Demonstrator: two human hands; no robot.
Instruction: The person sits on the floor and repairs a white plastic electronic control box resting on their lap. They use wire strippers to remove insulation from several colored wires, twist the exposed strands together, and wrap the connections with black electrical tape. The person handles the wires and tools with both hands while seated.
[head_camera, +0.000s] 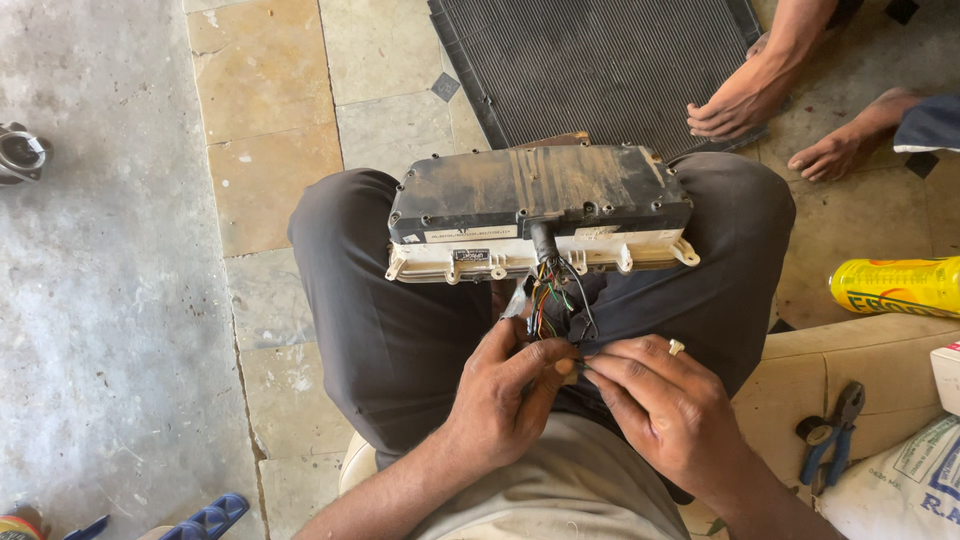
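One instrument housing (540, 212), black back over a cream front, lies across both thighs at frame centre, braced there so its wire bundle (553, 297) hangs toward the hands. Left hand (507, 390) and right hand (668, 400): fingers pinch wire ends together, probably one strand each. One pair of pliers (830, 437) at lower right; one yellow can (895, 286) at right edge.

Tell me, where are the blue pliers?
In the head view, the blue-handled pliers lie at the lower right on the tan cushion, beside the white sack, right of the right hand.
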